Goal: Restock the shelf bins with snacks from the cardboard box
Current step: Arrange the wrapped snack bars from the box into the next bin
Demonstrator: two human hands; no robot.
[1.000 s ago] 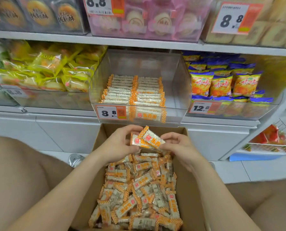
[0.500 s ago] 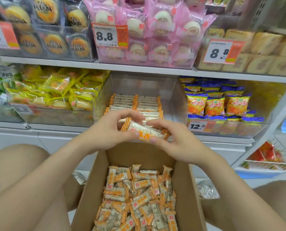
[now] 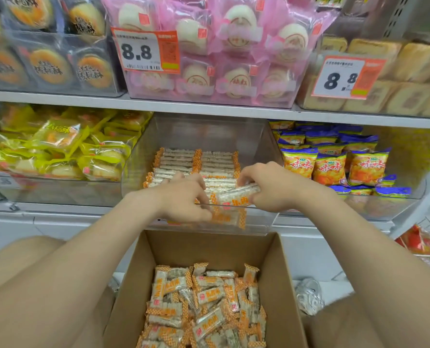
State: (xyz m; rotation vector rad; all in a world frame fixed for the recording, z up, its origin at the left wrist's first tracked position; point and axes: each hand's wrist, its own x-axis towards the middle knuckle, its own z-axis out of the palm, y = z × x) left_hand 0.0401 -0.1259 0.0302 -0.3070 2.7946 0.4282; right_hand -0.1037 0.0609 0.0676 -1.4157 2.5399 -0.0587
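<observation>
Left hand and right hand pinch the snack bars by their ends, held level, probably to match the rows in the clear bin — at 12 o'clock from the cardboard box.

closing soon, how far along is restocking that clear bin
Done: two rows of snack bars lie in the clear bin. In hand: left hand and right hand grip another bar above its front wall. Left: a heap of bars in the cardboard box.

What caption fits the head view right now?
Left hand and right hand hold snack bars inside the clear bin above the cardboard box.
</observation>
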